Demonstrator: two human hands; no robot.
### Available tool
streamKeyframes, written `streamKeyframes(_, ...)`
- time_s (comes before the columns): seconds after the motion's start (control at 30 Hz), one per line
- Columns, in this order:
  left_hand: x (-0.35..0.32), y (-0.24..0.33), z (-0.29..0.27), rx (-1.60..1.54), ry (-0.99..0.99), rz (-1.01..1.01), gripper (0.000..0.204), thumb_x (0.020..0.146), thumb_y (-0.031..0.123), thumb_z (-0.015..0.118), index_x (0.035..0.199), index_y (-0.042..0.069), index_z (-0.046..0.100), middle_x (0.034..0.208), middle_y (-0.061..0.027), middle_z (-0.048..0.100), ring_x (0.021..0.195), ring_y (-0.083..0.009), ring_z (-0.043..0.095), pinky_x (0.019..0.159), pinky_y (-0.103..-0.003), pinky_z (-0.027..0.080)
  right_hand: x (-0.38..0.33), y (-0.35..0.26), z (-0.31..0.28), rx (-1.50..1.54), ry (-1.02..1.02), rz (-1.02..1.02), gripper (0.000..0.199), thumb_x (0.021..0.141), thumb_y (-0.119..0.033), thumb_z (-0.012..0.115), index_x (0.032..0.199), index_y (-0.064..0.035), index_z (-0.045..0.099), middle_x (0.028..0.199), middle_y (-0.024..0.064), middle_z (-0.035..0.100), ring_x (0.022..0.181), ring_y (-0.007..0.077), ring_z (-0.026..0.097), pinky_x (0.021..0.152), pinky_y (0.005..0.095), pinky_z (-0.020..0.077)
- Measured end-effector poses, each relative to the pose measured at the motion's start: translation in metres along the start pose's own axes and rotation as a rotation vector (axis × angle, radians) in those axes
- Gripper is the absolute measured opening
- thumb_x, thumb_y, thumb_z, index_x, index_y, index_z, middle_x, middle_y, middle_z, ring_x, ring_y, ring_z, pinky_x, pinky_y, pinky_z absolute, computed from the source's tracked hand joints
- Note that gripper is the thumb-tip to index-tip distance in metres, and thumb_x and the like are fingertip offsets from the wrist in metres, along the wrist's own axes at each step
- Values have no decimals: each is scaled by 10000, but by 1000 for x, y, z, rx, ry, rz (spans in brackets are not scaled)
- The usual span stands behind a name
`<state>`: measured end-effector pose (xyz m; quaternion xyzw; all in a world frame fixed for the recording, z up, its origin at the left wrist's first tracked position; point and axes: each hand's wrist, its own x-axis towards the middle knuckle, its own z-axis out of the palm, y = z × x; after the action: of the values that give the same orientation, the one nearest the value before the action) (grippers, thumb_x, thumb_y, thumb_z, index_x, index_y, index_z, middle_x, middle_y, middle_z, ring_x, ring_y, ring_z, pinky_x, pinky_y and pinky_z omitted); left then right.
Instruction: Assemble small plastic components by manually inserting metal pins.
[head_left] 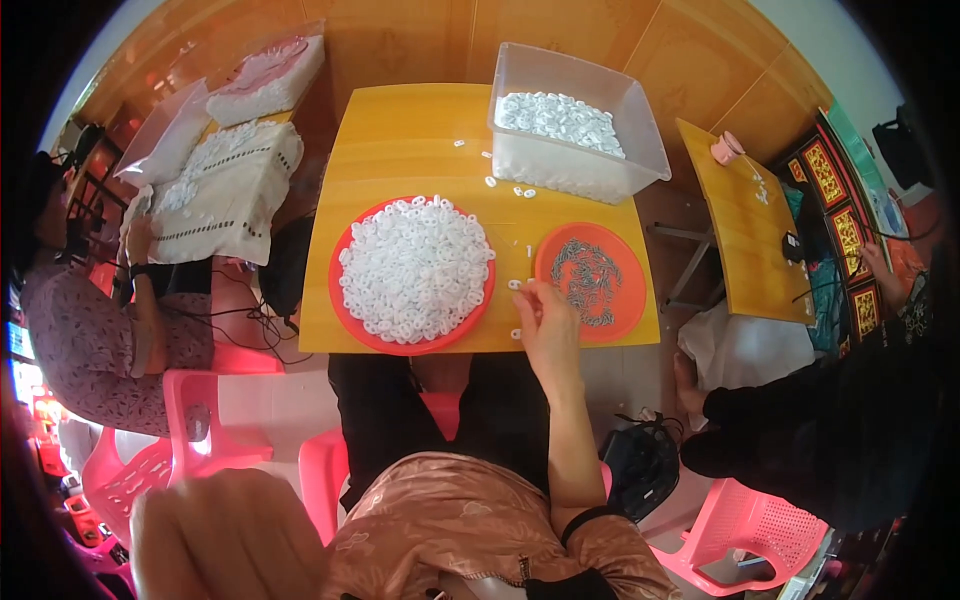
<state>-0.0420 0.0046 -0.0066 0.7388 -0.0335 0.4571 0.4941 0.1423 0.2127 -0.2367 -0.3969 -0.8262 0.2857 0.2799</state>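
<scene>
My right hand (548, 326) is over the table, thumb and forefinger drawn together at a small white oval plastic piece (514, 285) with a dark hole. My left hand (225, 535) is raised large and close at the lower left; its fingers are folded out of sight, and whether it holds anything is hidden. A red round tray (338, 306) heaped with white oval pieces (415, 270) stands on the left of the table. To the right of my right hand, an orange-red plate (626, 270) carries many small silver metal parts (590, 280).
A clear plastic bin (575, 172) of white pieces stands at the table's far right. Loose pieces (524, 192) lie before it. A person (110, 330) sits at a cloth-covered table on the left. Another person's leg (790, 410) and a side table (750, 220) are on the right.
</scene>
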Motion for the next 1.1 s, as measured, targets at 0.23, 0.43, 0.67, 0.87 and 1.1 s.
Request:
streamKeyframes(0.23, -155, -146, -57, 1301, 1459, -776, 469, 942, 269, 461, 1284, -48, 415, 1294, -181, 438, 1234, -280, 409, 1045, -345, 301, 38, -24, 60, 237, 120, -194, 508, 853, -260, 617, 1259, 1, 457, 1268, 242, 470, 1189, 400, 427, 979, 445, 352)
streamKeyframes(0.43, -200, -197, -71, 1354, 1492, -981, 559, 930, 310, 486, 1358, -27, 359, 1387, -209, 376, 1276, -319, 370, 1059, -376, 279, 57, -35, 95, 35, 145, -216, 644, 813, -418, 642, 1275, -8, 458, 1324, 271, 415, 1235, 441, 357, 1039, 502, 263)
streamKeyframes(0.67, -200, -201, -72, 1330, 1504, -993, 537, 936, 315, 449, 1351, -20, 382, 1372, -205, 415, 1275, -342, 373, 1058, -401, 269, 58, -43, 116, -60, 205, -247, 620, 787, -424, 671, 1221, -12, 511, 1294, 264, 453, 1226, 444, 382, 1017, 507, 293)
streamKeyframes(0.87, -195, -203, -70, 1381, 1455, -1018, 513, 958, 293, 393, 1363, -22, 363, 1391, -219, 383, 1290, -348, 350, 1073, -408, 235, 51, -58, 125, 14, 153, -258, 589, 811, -406, 642, 1231, -15, 508, 1308, 267, 442, 1232, 454, 377, 1022, 520, 290)
streamKeyframes(1.1, -203, -203, -70, 1399, 1425, -1046, 510, 975, 303, 354, 1375, -14, 350, 1413, -216, 354, 1311, -343, 321, 1079, -408, 215, 50, -73, 135, 1, 79, -254, 519, 862, -334, 581, 1247, -1, 485, 1346, 286, 379, 1264, 465, 323, 1034, 539, 256)
